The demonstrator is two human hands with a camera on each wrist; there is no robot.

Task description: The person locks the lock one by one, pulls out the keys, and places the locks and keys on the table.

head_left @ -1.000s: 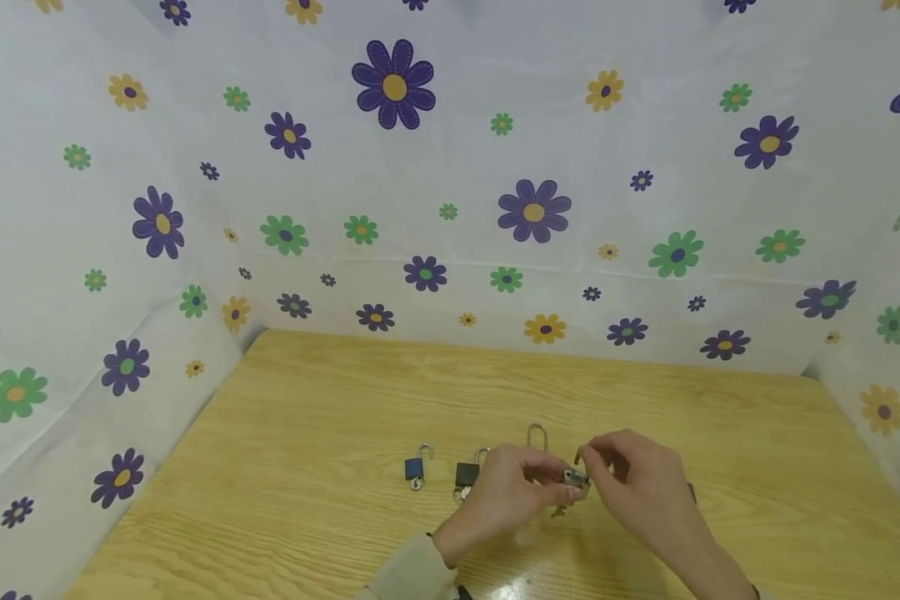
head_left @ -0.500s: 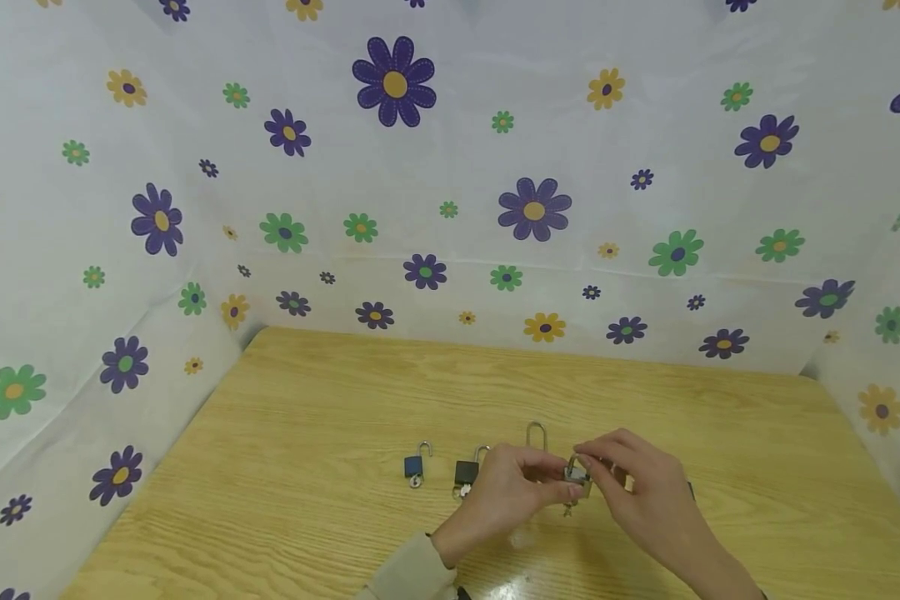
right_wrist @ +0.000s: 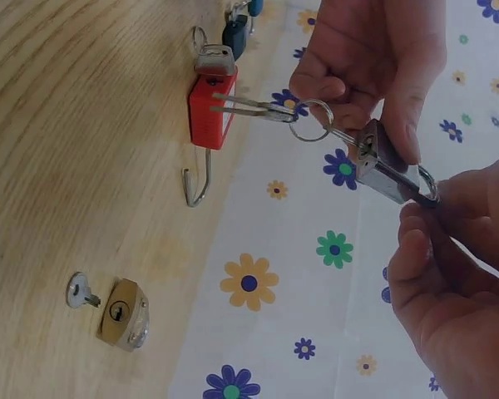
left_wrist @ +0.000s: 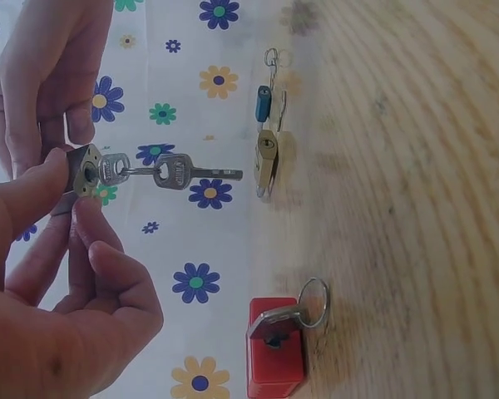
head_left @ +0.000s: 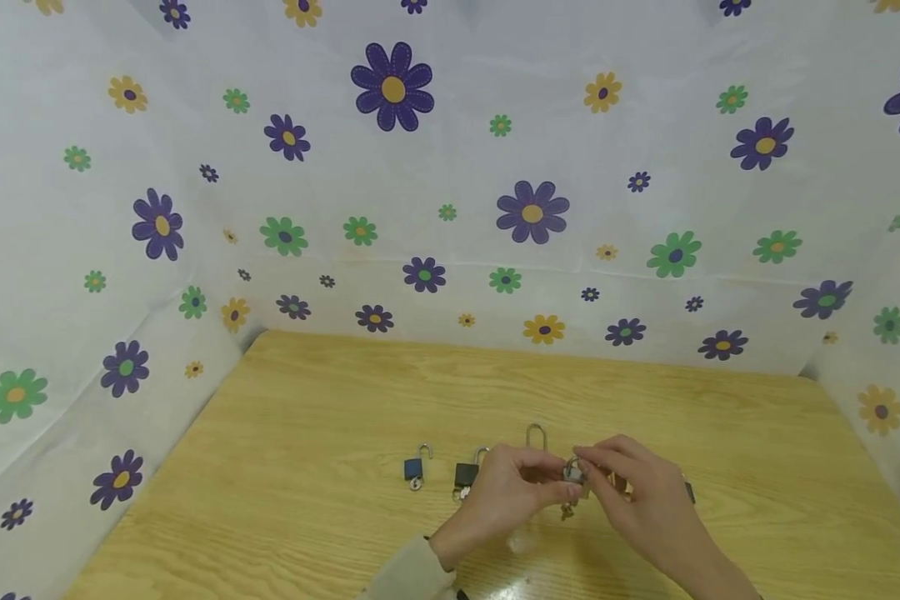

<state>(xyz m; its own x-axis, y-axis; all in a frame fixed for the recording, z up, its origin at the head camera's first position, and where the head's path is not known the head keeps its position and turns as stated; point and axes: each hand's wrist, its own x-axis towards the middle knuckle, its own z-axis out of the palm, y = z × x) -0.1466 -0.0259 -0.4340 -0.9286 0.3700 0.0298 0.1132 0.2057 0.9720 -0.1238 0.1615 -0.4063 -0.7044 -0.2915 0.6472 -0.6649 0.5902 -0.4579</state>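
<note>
My left hand (head_left: 506, 487) grips the body of a small silvery padlock (right_wrist: 387, 166) between thumb and fingers. A key (left_wrist: 114, 169) sits in the bottom of this padlock, and a ring with further key metal (left_wrist: 175, 171) hangs from it. With thumb and fingers, my right hand (head_left: 641, 496) pinches the padlock at its shackle (right_wrist: 429, 183). Whether the shackle is fully seated in the body cannot be told. Both hands hold the padlock above the wooden table (head_left: 330, 533).
An unlocked blue padlock (head_left: 413, 469) and a dark padlock (head_left: 466, 475) stand to the left with keys. Near the hands is a red padlock (right_wrist: 212, 108) with a key and raised shackle. A brass padlock (right_wrist: 123, 316) has a loose-looking key (right_wrist: 81, 291) beside it. Flowered sheeting (head_left: 450, 167) surrounds the table.
The right fingers have shifted slightly left, closer to the left hand. The shackle, earlier standing off at the right, now loops above the padlock body. The hanging keys have swung a little.
</note>
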